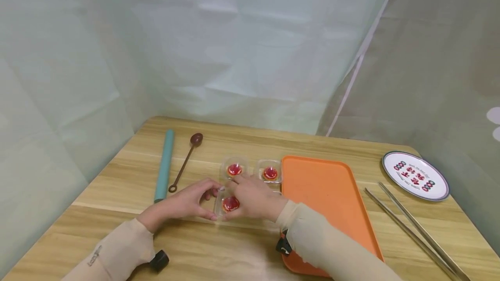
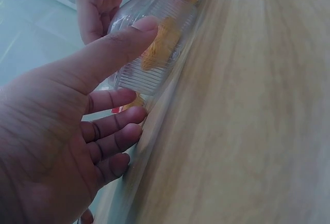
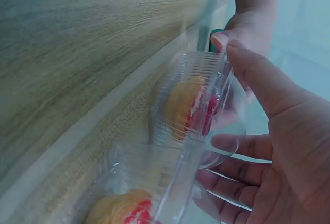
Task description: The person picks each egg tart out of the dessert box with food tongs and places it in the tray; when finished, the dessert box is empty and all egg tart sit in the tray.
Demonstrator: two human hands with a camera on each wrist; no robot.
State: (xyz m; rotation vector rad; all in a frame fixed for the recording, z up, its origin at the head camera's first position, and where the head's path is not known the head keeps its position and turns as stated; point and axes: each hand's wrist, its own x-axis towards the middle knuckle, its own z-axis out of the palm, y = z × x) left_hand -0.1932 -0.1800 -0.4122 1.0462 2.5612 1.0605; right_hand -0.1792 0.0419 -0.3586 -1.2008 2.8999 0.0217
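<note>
A clear plastic box [image 1: 218, 206] with ridged sides holds a small yellow pastry with a glossy red top [image 1: 231, 204]. Across the box reaches my right hand [image 1: 255, 198], thumb on its near edge and fingers on its far side, gripping it. From the left, my left hand [image 1: 191, 200] curves thumb and fingers about the box's left corners, holding that side. The right wrist view shows the pastry [image 3: 188, 105] through the plastic, and a neighbouring box [image 3: 124, 170]. Behind stand similar boxes, one at the left [image 1: 234, 159] and one at the right [image 1: 268, 163].
An orange tray [image 1: 320, 203] lies beside the boxes, partly under my right forearm. Further right are long metal tongs [image 1: 414, 229] and a white patterned plate [image 1: 416, 175]. To the left lie a brown long-handled spoon [image 1: 183, 166] and a teal rod [image 1: 164, 166].
</note>
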